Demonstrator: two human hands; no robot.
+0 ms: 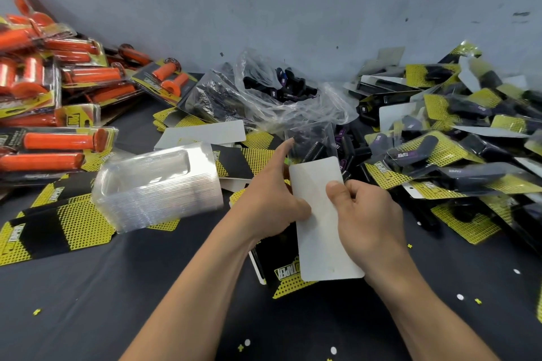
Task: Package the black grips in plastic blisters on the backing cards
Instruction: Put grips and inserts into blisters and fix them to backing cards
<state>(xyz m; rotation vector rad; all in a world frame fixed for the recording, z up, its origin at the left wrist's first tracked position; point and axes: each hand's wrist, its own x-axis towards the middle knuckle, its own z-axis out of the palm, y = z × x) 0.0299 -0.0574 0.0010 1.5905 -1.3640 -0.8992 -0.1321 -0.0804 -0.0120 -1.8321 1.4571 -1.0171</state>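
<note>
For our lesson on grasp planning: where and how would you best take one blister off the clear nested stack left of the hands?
Probably pinch the flat rim of the top blister on the stack of clear blisters, coming from its right side, nearest the left hand. The blisters nest tightly, so only the thin rim offers a separable edge.

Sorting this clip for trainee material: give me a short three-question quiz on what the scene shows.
1. True or false: the left hand and the right hand both hold the backing card, white side up.
2. The stack of empty blisters lies: A) left of the hands; B) right of the hands; C) held in the hands.
3. Fill in: the packaged grips piled at far left are ____ in colour.
Key: 1 true; 2 A; 3 orange.
</note>
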